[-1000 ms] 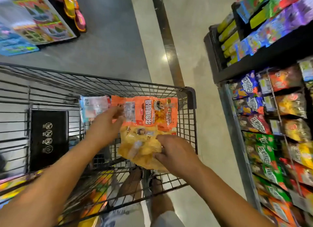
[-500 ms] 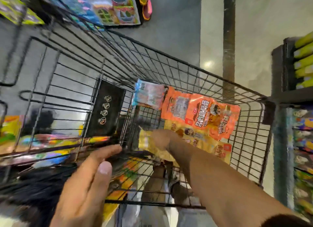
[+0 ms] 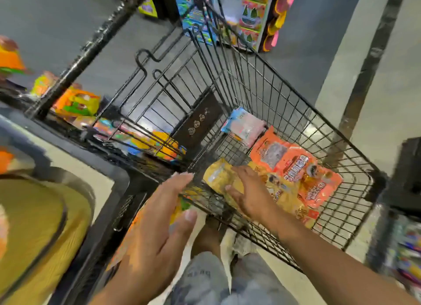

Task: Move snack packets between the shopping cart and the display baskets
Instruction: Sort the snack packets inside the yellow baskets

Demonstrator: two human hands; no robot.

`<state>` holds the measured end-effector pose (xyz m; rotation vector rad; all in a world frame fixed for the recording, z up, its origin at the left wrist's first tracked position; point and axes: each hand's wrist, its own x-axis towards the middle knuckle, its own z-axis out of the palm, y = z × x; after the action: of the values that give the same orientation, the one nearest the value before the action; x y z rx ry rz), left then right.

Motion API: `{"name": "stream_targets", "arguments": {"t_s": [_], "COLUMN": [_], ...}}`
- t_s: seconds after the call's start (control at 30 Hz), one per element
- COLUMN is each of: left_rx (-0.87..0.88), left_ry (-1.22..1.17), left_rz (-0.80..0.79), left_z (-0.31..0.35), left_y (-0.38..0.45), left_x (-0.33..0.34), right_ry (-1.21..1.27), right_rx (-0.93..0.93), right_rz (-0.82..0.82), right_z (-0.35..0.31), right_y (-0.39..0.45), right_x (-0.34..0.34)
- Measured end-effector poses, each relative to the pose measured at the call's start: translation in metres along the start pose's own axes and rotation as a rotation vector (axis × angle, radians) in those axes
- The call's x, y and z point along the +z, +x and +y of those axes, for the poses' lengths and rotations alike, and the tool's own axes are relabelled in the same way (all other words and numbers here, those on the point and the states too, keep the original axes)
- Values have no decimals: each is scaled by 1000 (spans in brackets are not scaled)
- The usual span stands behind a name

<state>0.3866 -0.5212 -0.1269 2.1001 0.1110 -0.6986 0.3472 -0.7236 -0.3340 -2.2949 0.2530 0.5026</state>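
Observation:
A black wire shopping cart [image 3: 284,95] fills the middle of the view. Three snack packets lie in its near right corner: a yellow packet [image 3: 218,176], an orange packet [image 3: 293,165] overlapping it, and a pale blue-and-pink packet [image 3: 245,127] further in. My right hand [image 3: 249,196] lies flat on the yellow packet, fingers spread, not closed around it. My left hand [image 3: 159,220] hovers open at the cart's near left end, holding nothing. A blurred yellow-green packet [image 3: 180,205] shows beneath its fingers.
Display baskets with colourful packets [image 3: 75,102] sit left of the cart, behind a black pole [image 3: 91,47]. A round yellow woven thing [image 3: 34,225] fills the lower left. A snack shelf [image 3: 407,243] stands at the right edge. Toy racks [image 3: 250,15] stand across the aisle.
The view has swung left, away from the right shelf. My left hand left the packets and came back to the cart's near end, open. My right hand stayed on the yellow packet and flattened.

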Motion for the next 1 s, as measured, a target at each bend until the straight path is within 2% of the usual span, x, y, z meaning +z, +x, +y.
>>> {"name": "stream_targets", "arguments": {"t_s": [0.07, 0.2, 0.4, 0.5, 0.63, 0.73, 0.87, 1.0], "left_rx": [240, 334, 338, 308, 256, 211, 239, 171], "left_ry": [150, 180, 115, 101, 131, 149, 187, 202], "left_rz": [26, 85, 219, 332, 500, 620, 791, 917], "left_z": [-4, -15, -21, -34, -69, -93, -124, -171], "left_y": [-44, -108, -197, -237, -281, -308, -337, -368], "left_x": [-9, -15, -38, -57, -80, -97, -120, -149], "right_ry": [143, 288, 236, 200, 152, 133, 85, 53], "right_rx": [-113, -210, -398, -561, -692, -764, -822, -872], "right_rz": [111, 112, 82, 69, -6, -53, -83, -115], "right_z": [-36, -104, -176, -207, -250, -279, -314, -353], "right_y": [-51, -144, -230, -248, -255, -257, -257, -262], "right_x": [-28, -73, -96, -95, -86, -71, -37, 10]}}
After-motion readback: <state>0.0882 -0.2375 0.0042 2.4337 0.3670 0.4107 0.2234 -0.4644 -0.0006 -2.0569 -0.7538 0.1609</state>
